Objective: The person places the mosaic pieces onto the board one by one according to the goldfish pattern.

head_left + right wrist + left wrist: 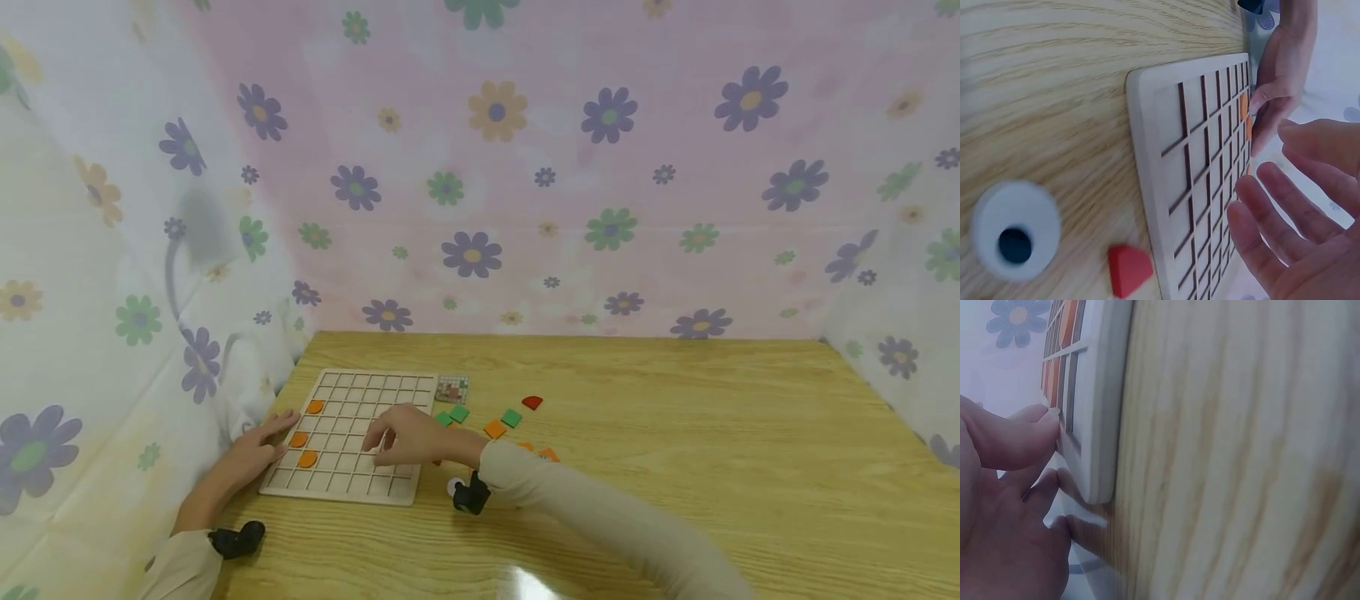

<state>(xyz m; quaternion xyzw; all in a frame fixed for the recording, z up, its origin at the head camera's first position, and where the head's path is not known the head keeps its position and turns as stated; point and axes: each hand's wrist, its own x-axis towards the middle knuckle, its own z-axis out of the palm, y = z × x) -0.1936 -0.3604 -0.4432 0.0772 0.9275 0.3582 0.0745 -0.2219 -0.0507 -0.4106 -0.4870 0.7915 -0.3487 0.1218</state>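
Observation:
A pale wooden grid board (397, 387) lies on the left part of the table. Three orange round pieces (307, 459) sit in cells near its left side. My left hand (247, 458) rests at the board's left edge, its thumb on the rim in the left wrist view. Above the middle-right cells is my right hand (408, 435), fingers loosely bent. The right wrist view shows nothing between the thumb and fingers of that right hand (1310, 206).
Right of the board lie green tiles (512, 417), orange tiles (494, 428) and a red quarter-round piece (532, 402). A small patterned card (452, 388) sits by the board's far right corner. Near its right edge are a white disc with a dark centre (1016, 194) and a red piece (1132, 270).

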